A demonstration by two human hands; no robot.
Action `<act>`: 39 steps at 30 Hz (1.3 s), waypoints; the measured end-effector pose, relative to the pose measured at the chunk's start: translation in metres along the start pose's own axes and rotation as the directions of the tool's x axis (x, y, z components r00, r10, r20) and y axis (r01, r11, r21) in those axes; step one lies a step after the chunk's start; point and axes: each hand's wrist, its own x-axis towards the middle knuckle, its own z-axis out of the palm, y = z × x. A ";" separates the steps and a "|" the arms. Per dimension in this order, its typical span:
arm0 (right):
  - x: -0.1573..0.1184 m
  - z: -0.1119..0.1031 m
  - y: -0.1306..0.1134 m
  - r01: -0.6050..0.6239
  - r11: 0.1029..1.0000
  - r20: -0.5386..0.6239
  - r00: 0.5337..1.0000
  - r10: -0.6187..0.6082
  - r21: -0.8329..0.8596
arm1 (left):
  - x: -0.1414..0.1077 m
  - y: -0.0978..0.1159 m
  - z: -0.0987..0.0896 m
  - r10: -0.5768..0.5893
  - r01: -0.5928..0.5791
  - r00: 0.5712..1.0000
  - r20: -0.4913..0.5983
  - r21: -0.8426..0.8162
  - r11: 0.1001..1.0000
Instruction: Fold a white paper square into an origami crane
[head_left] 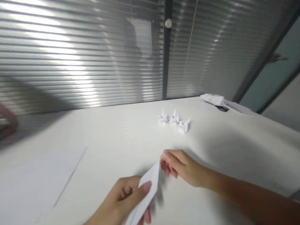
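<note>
A folded piece of white paper [153, 175], long and narrow with a pointed tip, is held up over the white table. My left hand [131, 197] grips its lower part, thumb on top and fingers behind. At its upper tip, my right hand [174, 164] is closed with thumb and fingers pinching the edge of the paper. Beyond my hands stand three small folded paper cranes [174, 118], close together on the tabletop.
A sheet of white paper [39, 184] lies at the left. Black-handled scissors [222, 108] rest by loose papers [212, 98] at the back right. Part of another person's hand or arm [7, 122] shows at the left edge. Blinds behind glass [112, 62] rise along the table's back.
</note>
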 end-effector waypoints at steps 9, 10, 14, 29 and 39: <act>-0.008 0.016 0.003 -0.222 0.933 0.169 0.969 0.180 0.284 | -0.006 0.002 0.014 0.080 -0.075 0.995 0.057 -0.081 0.994; -0.009 0.016 0.003 -0.247 0.924 0.160 0.965 0.208 0.291 | -0.006 0.003 0.014 0.093 -0.086 0.994 0.057 -0.110 0.990; -0.011 0.011 0.008 -0.289 0.908 0.112 0.957 0.267 0.304 | -0.005 0.005 0.009 0.126 -0.112 0.991 0.052 -0.216 0.970; -0.016 0.012 0.021 0.002 0.999 -0.306 0.952 -0.013 -0.037 | -0.005 0.000 0.012 0.158 -0.167 0.986 -0.057 -0.210 0.963; -0.021 0.012 0.016 0.059 0.975 -0.204 0.974 -0.103 -0.213 | -0.005 0.001 0.013 0.173 -0.169 0.985 -0.003 -0.229 0.959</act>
